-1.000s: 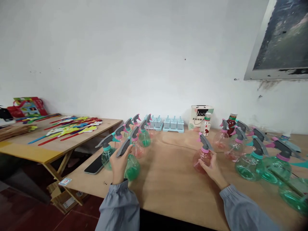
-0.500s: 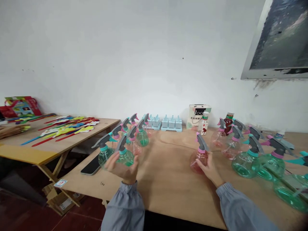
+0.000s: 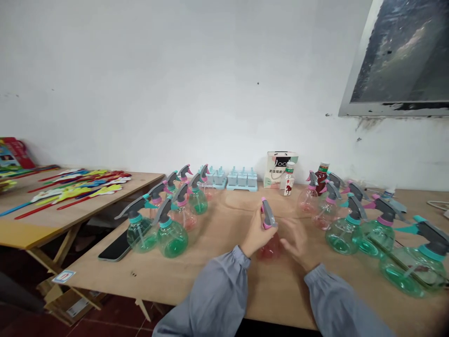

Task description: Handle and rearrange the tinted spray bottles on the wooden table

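Note:
A pink spray bottle with a grey and pink trigger head stands upright on the wooden table in front of me. My left hand is closed round its neck, just under the trigger. To the right of the bottle is my right hand, slightly blurred, its fingers apart and holding nothing. On my left, a group of green and pink spray bottles includes a green spray bottle at its front. More spray bottles stand on the right, among them a green spray bottle.
A phone lies by the table's left edge. Light-blue popsicle molds, a paper bag and a white bottle stand along the wall. Another table on the left carries colourful hand-shaped items.
My left hand has moved right from the left group and taken hold of the pink spray bottle's neck. My right hand has let go of that bottle. The view has shifted slightly.

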`<action>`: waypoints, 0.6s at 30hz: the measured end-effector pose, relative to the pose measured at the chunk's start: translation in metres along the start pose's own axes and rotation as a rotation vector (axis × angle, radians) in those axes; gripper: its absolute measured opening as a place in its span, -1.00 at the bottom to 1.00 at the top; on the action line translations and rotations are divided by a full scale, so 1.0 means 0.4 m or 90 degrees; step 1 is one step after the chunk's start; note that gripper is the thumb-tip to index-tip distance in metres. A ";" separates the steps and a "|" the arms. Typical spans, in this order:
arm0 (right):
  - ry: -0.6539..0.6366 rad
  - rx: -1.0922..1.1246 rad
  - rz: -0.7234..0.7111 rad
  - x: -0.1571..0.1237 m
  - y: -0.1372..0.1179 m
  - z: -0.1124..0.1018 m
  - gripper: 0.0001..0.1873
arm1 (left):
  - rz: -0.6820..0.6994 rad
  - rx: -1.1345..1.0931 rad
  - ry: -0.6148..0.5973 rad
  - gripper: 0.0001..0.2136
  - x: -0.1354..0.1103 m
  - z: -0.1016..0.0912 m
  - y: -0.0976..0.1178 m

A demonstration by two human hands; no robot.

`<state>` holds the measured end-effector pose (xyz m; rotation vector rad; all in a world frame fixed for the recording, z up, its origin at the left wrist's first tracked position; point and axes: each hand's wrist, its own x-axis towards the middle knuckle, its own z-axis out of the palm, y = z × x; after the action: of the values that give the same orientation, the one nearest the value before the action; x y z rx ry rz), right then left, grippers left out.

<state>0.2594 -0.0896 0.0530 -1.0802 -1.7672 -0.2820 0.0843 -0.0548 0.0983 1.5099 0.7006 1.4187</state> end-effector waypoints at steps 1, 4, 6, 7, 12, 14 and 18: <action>0.097 -0.040 0.007 0.007 0.013 -0.030 -0.55 | -0.011 -0.005 0.007 -0.45 0.002 -0.010 -0.003; 0.427 -0.220 0.078 0.016 0.086 -0.128 -0.47 | -0.030 -0.017 0.024 -0.47 0.007 -0.057 0.004; 0.509 -0.319 0.114 0.013 0.150 -0.180 -0.38 | -0.037 -0.024 -0.001 -0.48 0.012 -0.094 0.018; 0.516 -0.346 0.140 0.010 0.180 -0.198 -0.33 | -0.041 -0.024 -0.020 -0.48 0.014 -0.112 0.026; 0.433 -0.313 0.393 -0.003 0.257 -0.205 -0.08 | -0.031 -0.035 -0.044 -0.53 0.020 -0.172 0.049; 0.386 -0.296 0.474 -0.005 0.255 -0.190 -0.03 | -0.027 -0.041 -0.055 -0.53 0.018 -0.181 0.051; 0.313 -0.233 0.451 -0.005 0.217 -0.138 -0.15 | -0.025 -0.024 -0.045 -0.46 0.010 -0.188 0.059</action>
<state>0.3612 -0.0751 0.0533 -1.6570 -0.8426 -0.3926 0.0077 -0.0434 0.1144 1.5019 0.6533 1.3365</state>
